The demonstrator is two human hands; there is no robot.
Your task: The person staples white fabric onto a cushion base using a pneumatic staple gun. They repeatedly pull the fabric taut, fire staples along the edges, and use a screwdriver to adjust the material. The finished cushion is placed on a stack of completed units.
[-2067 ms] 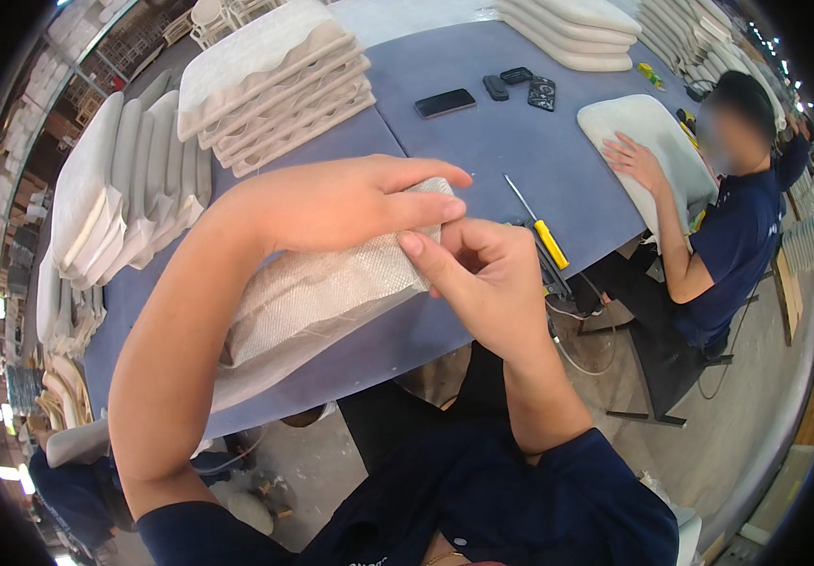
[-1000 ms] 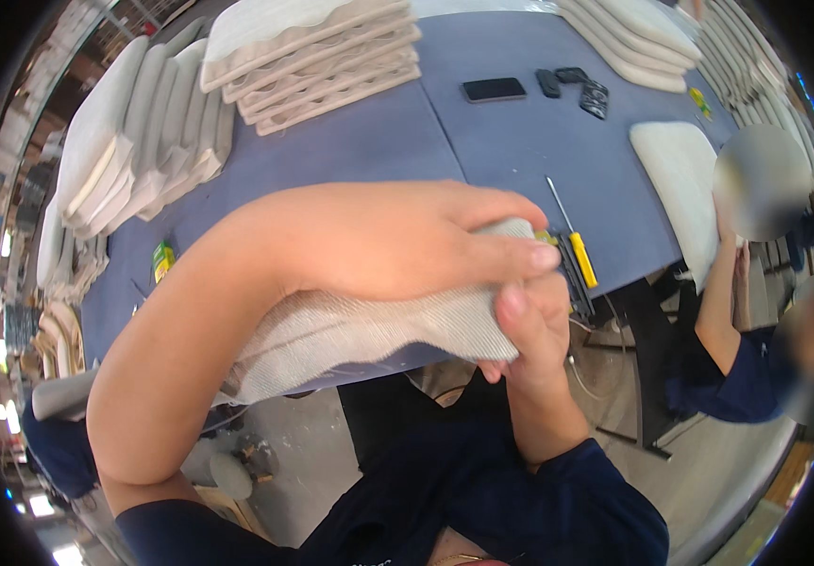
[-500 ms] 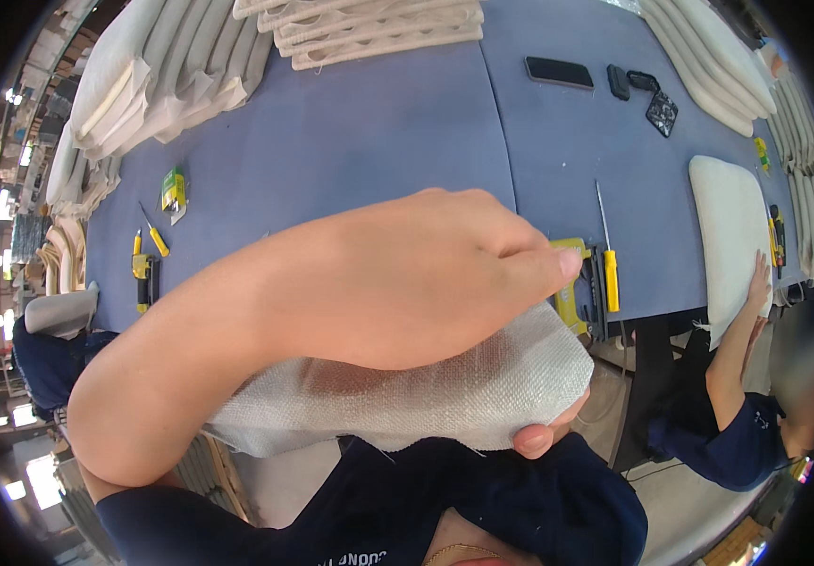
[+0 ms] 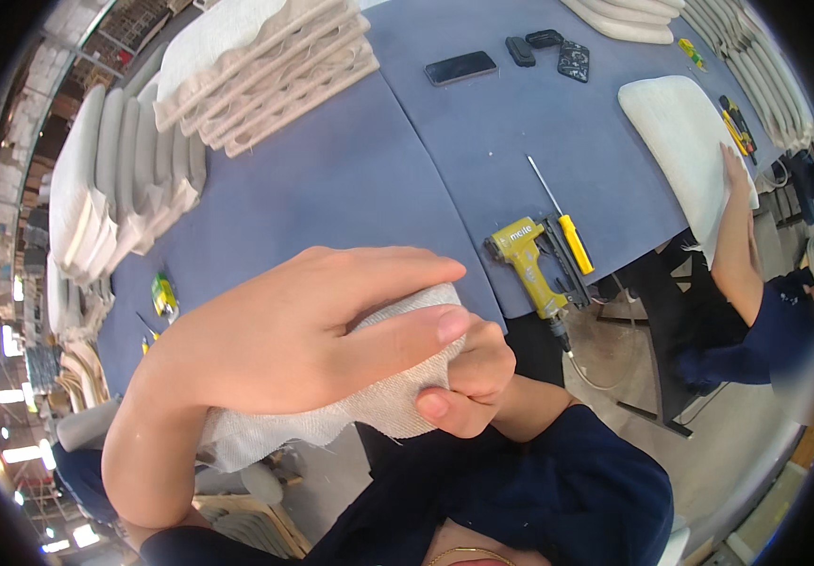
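Observation:
Close in front of my chest is a padded panel covered in pale woven fabric (image 4: 369,391), its lower edge frayed. My left hand (image 4: 303,325) lies across its top, with the thumb and a finger reaching round the right end; the other fingers are hidden. My right hand (image 4: 473,377) grips that right end, its thumb pressed on the fabric near the lower edge. The two hands nearly meet there. Right of them, at the table's edge, lies a yellow-green staple gun (image 4: 531,264) with a hose, beside a yellow-handled screwdriver (image 4: 572,241).
On the blue-grey table (image 4: 331,198) stand stacked padded panels (image 4: 275,85) and grey upright ones (image 4: 124,179). A phone (image 4: 461,68) and small black items (image 4: 572,58) lie at the back. At right, a co-worker's hand (image 4: 732,179) rests on a white panel (image 4: 676,132).
The view has swung, so the table things sit differently. My left hand has opened from a closed pinch and come down over the panel's right end, close to my right hand.

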